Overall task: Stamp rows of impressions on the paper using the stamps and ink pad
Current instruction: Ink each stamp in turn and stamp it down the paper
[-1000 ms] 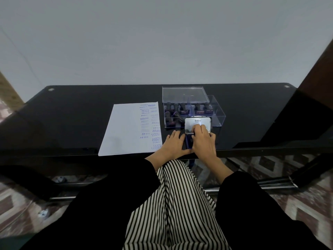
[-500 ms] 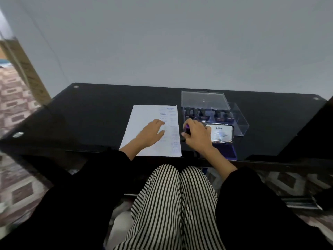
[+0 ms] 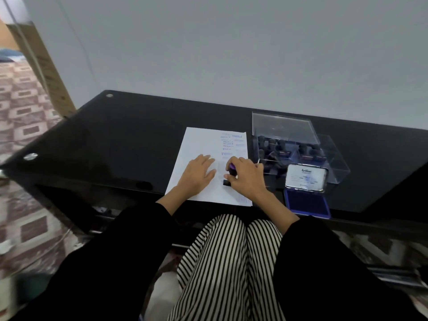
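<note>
Head view: the right hand (image 3: 249, 179) curls its fingers round a stamp (image 3: 231, 174), base down on the paper (image 3: 199, 144). At nine o'clock of it, the left hand (image 3: 198, 174) lies flat on the sheet, fingers straight. The open ink pad (image 3: 306, 201) lies at three o'clock of the paper, with a clear box of stamps (image 3: 289, 147) at twelve o'clock of the pad.

The paper (image 3: 199, 144) lies on the desk (image 3: 115, 140), close to its front edge. On the right part of the paper stands one stamp (image 3: 232, 169). Just right of the paper is the box (image 3: 333, 158), with more stamps (image 3: 281, 144) in it. Before the box, at the front edge of the desk, lies the ink pad (image 3: 306, 202). Its lid (image 3: 305, 178) stands up between the pad and the box.
</note>
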`<move>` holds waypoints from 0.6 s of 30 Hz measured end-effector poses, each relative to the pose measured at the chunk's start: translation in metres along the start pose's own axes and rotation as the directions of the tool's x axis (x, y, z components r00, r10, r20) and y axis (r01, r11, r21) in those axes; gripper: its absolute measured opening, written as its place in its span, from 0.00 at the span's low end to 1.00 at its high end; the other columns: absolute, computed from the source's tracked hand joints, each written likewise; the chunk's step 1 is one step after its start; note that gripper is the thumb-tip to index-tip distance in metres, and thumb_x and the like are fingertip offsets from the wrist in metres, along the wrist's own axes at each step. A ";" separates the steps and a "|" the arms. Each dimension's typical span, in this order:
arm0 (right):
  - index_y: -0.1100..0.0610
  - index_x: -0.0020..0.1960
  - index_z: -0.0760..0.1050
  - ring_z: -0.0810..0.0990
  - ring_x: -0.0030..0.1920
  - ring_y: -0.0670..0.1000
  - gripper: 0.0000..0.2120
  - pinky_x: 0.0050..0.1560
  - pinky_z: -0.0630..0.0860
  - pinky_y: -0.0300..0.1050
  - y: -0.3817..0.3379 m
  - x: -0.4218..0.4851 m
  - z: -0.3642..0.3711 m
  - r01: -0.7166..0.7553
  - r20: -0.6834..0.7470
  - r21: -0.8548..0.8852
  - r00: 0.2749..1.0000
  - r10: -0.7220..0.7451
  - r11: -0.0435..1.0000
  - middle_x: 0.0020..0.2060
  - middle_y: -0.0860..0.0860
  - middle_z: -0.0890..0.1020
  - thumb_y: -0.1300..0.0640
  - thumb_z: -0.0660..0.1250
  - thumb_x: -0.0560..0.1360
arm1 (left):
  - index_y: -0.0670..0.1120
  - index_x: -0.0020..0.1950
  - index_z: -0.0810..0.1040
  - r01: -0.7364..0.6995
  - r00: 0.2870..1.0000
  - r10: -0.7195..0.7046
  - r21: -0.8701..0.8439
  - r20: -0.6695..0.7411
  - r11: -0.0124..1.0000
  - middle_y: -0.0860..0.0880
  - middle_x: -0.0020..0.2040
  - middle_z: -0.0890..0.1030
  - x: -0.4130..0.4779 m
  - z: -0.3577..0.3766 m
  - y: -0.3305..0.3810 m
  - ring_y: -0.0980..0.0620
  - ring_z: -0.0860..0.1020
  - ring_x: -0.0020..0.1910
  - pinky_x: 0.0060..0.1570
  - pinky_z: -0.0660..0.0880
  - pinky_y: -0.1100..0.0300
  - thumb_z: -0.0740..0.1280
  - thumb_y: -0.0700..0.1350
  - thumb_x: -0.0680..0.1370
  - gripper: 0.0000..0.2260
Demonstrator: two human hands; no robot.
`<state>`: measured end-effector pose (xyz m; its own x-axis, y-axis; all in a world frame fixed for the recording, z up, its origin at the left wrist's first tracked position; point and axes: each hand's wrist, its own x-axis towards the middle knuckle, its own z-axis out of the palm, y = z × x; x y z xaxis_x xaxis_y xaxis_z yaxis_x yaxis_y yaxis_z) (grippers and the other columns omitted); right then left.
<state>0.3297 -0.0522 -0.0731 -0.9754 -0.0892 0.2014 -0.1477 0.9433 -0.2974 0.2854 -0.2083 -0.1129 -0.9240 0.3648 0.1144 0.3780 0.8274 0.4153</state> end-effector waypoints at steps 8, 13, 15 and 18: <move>0.53 0.53 0.69 0.73 0.50 0.51 0.08 0.53 0.61 0.46 -0.001 -0.002 0.010 0.050 -0.017 -0.043 0.999 -0.051 0.998 0.47 0.48 0.75 0.52 0.63 0.76 | 0.43 0.73 0.63 -0.048 0.998 0.048 0.007 -0.032 0.999 0.46 0.75 0.61 -0.002 0.013 -0.011 0.47 0.56 0.76 0.73 0.50 0.55 0.55 0.48 0.82 0.21; 0.55 0.50 0.69 0.73 0.46 0.51 0.05 0.49 0.62 0.47 -0.001 -0.013 0.018 0.095 -0.048 0.028 0.994 -0.094 0.995 0.44 0.48 0.74 0.57 0.63 0.76 | 0.44 0.74 0.62 -0.054 0.997 0.054 0.006 -0.058 0.999 0.47 0.76 0.60 -0.001 0.018 -0.012 0.48 0.55 0.76 0.74 0.49 0.55 0.55 0.48 0.82 0.21; 0.56 0.49 0.69 0.73 0.46 0.52 0.04 0.48 0.62 0.46 -0.002 -0.015 0.020 0.096 -0.059 0.050 0.994 -0.093 0.994 0.43 0.49 0.73 0.59 0.63 0.76 | 0.44 0.74 0.62 -0.054 0.997 0.054 -0.002 -0.061 0.999 0.47 0.76 0.60 -0.001 0.019 -0.013 0.48 0.55 0.76 0.74 0.48 0.55 0.55 0.49 0.82 0.21; 0.56 0.48 0.68 0.73 0.45 0.52 0.03 0.46 0.61 0.46 -0.003 -0.017 0.023 0.093 -0.056 0.078 0.994 -0.089 0.993 0.43 0.49 0.74 0.61 0.62 0.76 | 0.44 0.74 0.61 -0.056 0.996 0.055 -0.022 -0.064 0.998 0.47 0.76 0.60 -0.001 0.020 -0.014 0.49 0.54 0.77 0.74 0.48 0.55 0.55 0.49 0.82 0.21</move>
<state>0.3432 -0.0612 -0.0970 -0.9478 -0.1544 0.2791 -0.2500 0.9031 -0.3493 0.2826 -0.2118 -0.1366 -0.9036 0.3814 0.1949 0.4282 0.7958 0.4282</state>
